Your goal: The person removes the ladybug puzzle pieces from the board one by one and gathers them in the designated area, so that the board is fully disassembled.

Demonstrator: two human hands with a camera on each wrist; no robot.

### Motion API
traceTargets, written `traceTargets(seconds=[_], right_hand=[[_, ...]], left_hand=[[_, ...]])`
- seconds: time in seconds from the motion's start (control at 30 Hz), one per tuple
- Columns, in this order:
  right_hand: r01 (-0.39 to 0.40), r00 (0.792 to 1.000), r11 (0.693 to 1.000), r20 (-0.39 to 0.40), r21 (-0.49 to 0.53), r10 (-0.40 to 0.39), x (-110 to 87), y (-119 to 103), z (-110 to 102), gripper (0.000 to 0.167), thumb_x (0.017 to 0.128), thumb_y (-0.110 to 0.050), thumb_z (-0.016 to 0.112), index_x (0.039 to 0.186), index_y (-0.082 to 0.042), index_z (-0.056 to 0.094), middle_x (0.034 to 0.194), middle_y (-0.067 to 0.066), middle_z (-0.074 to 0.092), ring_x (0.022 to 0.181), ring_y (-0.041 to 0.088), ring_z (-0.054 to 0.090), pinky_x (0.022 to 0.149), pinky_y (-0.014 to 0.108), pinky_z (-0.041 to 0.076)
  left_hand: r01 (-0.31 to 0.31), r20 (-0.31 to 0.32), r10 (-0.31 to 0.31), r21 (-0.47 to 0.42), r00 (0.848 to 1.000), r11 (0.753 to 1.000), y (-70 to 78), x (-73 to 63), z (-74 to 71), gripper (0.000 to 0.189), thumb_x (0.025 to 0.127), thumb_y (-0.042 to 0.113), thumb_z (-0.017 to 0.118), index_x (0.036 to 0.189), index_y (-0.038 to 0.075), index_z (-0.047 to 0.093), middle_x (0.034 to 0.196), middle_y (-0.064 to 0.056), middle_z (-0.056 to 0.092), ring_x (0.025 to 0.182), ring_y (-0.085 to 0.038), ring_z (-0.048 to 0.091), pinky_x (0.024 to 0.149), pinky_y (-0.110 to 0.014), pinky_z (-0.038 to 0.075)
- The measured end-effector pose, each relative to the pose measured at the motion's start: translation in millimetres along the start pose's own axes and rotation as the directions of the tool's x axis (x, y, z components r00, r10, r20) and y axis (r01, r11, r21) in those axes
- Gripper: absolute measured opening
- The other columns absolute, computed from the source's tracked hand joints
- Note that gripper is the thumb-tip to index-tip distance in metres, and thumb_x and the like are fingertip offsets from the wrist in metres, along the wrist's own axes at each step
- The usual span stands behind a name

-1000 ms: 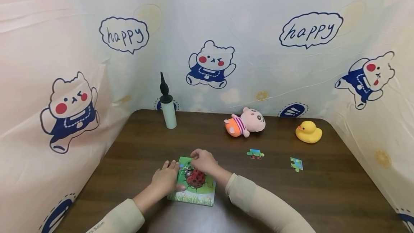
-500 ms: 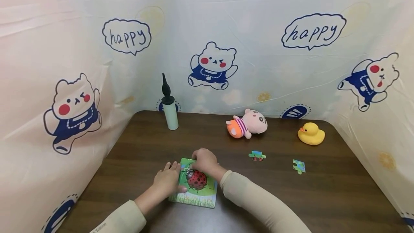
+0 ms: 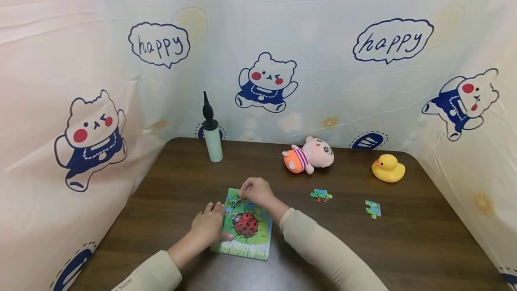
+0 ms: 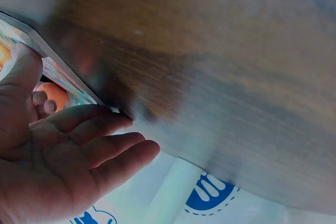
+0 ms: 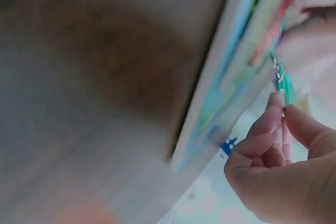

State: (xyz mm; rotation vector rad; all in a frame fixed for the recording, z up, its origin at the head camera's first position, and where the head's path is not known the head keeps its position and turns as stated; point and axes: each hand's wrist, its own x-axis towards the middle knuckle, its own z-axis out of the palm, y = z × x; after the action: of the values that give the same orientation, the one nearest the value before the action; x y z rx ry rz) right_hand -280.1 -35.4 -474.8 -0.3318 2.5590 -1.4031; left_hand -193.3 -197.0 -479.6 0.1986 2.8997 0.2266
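My right hand (image 3: 256, 191) pinches a green puzzle piece (image 3: 233, 194) with a dark printed patch between thumb and fingertips. The piece is tilted up over the far left part of a ladybug puzzle board (image 3: 242, 250). In the right wrist view the puzzle piece (image 5: 283, 80) stands edge-on past the fingertips, and the board's side (image 5: 210, 98) lies below. My left hand (image 3: 208, 226) rests along the board's left edge, its thumb on the board's surface. Loosely straight fingers (image 4: 118, 161) show in the left wrist view.
Two loose puzzle pieces lie to the right, one green-blue piece (image 3: 321, 195) and one blue piece (image 3: 373, 209). Behind them are a pink plush doll (image 3: 311, 155) and a yellow rubber duck (image 3: 388, 168). A pale green hand pump (image 3: 213, 143) stands at the back left, before a printed curtain (image 3: 315, 35).
My right hand first presses lower over the board, then rises a little away from it with the green puzzle piece, which now shows. My left hand stays at the board's edge.
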Motion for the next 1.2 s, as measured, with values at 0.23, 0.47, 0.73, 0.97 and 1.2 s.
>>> traceTargets(seconds=[0.23, 0.47, 0.73, 0.97, 1.2], right_hand=[[-0.120, 0.993, 0.944, 0.052, 0.308, 0.109, 4.1, 2.2, -25.6, 0.010, 0.086, -0.010, 0.068, 0.092, -0.003, 0.065, 0.083, 0.008, 0.071, 0.073, 0.020, 0.063, 0.070, 0.034, 0.052], [-0.156, 0.985, 0.947, -0.027, 0.282, 0.170, 4.6, 27.8, -47.6, 0.012, 0.085, -0.015, 0.069, 0.091, -0.004, 0.066, 0.079, 0.006, 0.070, 0.070, 0.021, 0.062, 0.068, 0.038, 0.049], [-0.245, 0.951, 0.948, -0.143, 0.202, 0.276, -0.6, 55.6, -81.6, 0.009, 0.083, -0.011, 0.066, 0.089, -0.004, 0.066, 0.074, 0.005, 0.066, 0.064, 0.017, 0.055, 0.058, 0.030, 0.046], [-0.311, 0.923, 0.950, -0.245, -0.026, 0.296, -3.3, 75.2, -97.0, 0.005, 0.080, -0.011, 0.069, 0.082, -0.007, 0.067, 0.071, 0.002, 0.061, 0.063, 0.017, 0.053, 0.054, 0.025, 0.043], [-0.258, 0.937, 0.945, -0.290, -0.203, 0.194, -6.9, 81.2, -100.6, 0.008, 0.079, -0.014, 0.072, 0.074, -0.009, 0.070, 0.070, -0.001, 0.063, 0.066, 0.017, 0.054, 0.060, 0.027, 0.043]], left_hand=[[0.003, 0.006, -0.003, -0.013, 1.000, 1.000, 0.3, 2.6, 1.8, 0.094, 0.068, 0.049, 0.078, 0.138, -0.004, 0.043, 0.145, -0.023, 0.038, 0.135, -0.043, 0.029, 0.101, -0.059, 0.032], [0.001, -0.001, -0.001, -0.008, 1.000, 1.000, -0.8, 1.4, 3.2, 0.094, 0.069, 0.048, 0.078, 0.138, -0.004, 0.042, 0.145, -0.023, 0.037, 0.135, -0.043, 0.029, 0.101, -0.059, 0.032], [-0.010, 0.007, 0.010, -0.012, 1.000, 1.000, 1.8, -0.9, -2.2, 0.093, 0.069, 0.046, 0.078, 0.138, -0.005, 0.042, 0.145, -0.025, 0.037, 0.134, -0.044, 0.029, 0.100, -0.060, 0.031], [0.004, 0.016, -0.004, -0.018, 1.000, 1.000, 2.2, -2.1, -4.6, 0.094, 0.069, 0.045, 0.078, 0.139, -0.005, 0.041, 0.145, -0.025, 0.036, 0.135, -0.044, 0.027, 0.101, -0.060, 0.030], [0.008, 0.017, -0.008, -0.025, 1.000, 1.000, 2.4, -1.6, -1.6, 0.093, 0.070, 0.045, 0.078, 0.139, -0.004, 0.041, 0.146, -0.023, 0.035, 0.136, -0.043, 0.027, 0.102, -0.060, 0.029]])
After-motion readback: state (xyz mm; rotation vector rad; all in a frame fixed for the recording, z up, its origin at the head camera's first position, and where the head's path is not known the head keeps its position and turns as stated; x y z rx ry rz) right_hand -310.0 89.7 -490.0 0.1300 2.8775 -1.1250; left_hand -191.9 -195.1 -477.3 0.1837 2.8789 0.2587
